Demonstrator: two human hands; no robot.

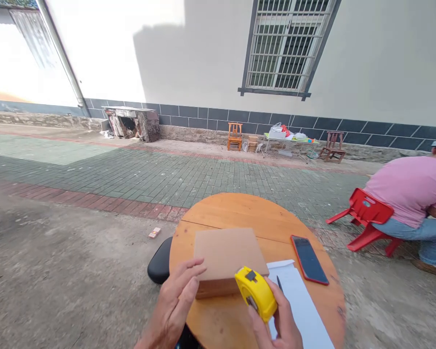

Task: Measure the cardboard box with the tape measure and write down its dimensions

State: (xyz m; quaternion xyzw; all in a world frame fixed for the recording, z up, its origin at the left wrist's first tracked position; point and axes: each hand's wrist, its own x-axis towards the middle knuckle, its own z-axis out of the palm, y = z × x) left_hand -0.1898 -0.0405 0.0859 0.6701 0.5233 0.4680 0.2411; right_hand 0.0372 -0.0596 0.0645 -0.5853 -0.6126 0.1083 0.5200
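A brown cardboard box [227,254] lies on a round wooden table [247,213]. My left hand [176,303] rests against the box's near left corner, fingers loosely curled on its edge. My right hand [276,325] is closed around a yellow tape measure [256,292], held just in front of the box's near right corner. A white sheet of paper [301,305] with a dark pen [279,283] lies under my right hand. A phone in a red case [308,259] lies face up to the right of the box.
A black stool seat [160,264] pokes out at the table's left. A person in a pink shirt [410,189] sits on a red plastic chair [366,215] at the right. Small chairs and a low table [290,140] stand by the far wall. A small packet [154,232] lies on the ground.
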